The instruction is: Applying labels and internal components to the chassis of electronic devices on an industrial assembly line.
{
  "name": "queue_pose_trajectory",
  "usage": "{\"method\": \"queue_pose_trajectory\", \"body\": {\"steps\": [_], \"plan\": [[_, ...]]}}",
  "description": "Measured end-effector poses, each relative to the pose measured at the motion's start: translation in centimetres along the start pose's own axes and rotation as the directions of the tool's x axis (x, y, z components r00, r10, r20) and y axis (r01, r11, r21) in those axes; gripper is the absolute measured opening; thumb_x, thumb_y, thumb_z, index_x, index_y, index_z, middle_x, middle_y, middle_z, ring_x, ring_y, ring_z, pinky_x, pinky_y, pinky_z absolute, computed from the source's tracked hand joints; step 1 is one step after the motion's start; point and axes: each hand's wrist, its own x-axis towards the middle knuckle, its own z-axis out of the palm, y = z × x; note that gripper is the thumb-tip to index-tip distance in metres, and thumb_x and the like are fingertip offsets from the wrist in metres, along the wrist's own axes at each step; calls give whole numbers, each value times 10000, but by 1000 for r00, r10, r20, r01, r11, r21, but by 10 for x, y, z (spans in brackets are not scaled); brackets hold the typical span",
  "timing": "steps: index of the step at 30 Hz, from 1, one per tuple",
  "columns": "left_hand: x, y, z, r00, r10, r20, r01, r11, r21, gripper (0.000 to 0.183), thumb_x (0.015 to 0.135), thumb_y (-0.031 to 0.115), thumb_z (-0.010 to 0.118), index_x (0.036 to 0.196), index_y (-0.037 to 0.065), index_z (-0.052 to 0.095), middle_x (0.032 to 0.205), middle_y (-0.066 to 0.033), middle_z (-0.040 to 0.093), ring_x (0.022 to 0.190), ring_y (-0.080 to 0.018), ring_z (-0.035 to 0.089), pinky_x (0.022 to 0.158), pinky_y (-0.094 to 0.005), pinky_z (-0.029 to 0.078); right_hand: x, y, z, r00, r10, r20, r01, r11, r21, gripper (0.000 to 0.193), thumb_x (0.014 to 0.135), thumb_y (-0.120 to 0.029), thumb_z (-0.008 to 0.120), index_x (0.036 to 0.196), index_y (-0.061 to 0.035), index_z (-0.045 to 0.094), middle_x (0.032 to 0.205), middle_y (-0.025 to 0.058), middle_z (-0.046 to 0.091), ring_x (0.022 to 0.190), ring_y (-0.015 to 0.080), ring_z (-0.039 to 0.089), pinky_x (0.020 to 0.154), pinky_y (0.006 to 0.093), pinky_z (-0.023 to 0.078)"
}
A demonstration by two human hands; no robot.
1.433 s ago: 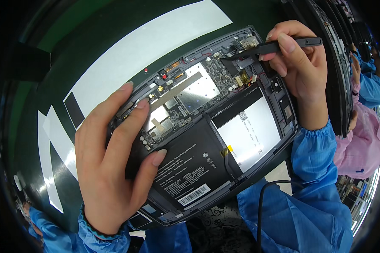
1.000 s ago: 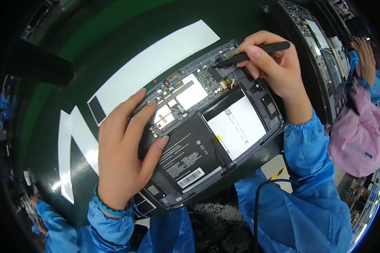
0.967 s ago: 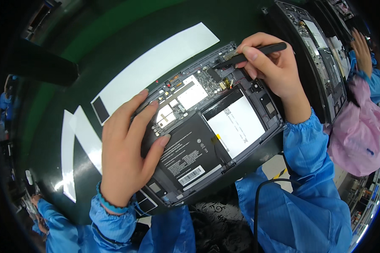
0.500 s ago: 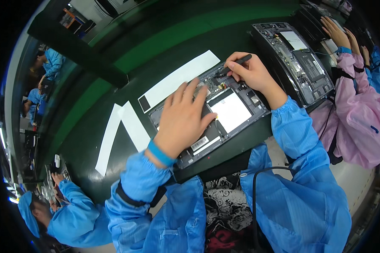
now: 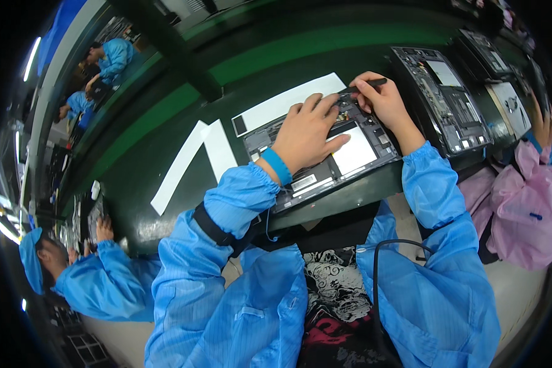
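Observation:
An opened laptop base (image 5: 383,140) lies on the dark green bench in front of me, its circuit boards and a white rectangular panel (image 5: 354,152) exposed. My left hand (image 5: 308,136) rests over its left and middle part. The fingers are stretched out towards the far edge, and the thumb reaches over the white panel. Between the fingers of my right hand (image 5: 381,103) is a slim black pen-like tool (image 5: 378,81). That hand is closed at the base's far right corner; the tool's tip is hidden there. A blue band (image 5: 277,166) circles my left wrist.
A long white strip (image 5: 291,100) lies beyond the base, and two more white strips (image 5: 179,167) (image 5: 220,151) lie to the left. Another opened base (image 5: 444,101) sits at right. Co-workers in blue (image 5: 107,276) and pink (image 5: 527,202) are at either side. A dark post (image 5: 165,49) stands behind.
The view has shifted, so the bench appears displaced. My left hand still lies on the base, its fingers now closer to the right hand. The right hand keeps the tool at the far corner.

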Motion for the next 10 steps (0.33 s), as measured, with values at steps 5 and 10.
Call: {"method": "queue_pose_trajectory", "body": {"steps": [5,10], "plan": [[-4,-5,1,1000,-10,-3,10,999,-51,476,854,424,583,1163,70,658,1360,-84,482,1231,-318,445,909,-471,447,6,10,-3,999,32,4,-32,996,83,203,965,-194,570,952,0,626,721,65,619,533,60,514,458,188,397],[-12,-25,2,996,64,-67,-72,990,-122,502,845,506,608,1157,119,679,1372,-61,479,1192,-316,459,959,-491,393,11,11,1,998,61,-16,-56,978,199,234,977,-226,550,991,-1,616,753,87,627,547,85,533,447,204,425]]}}
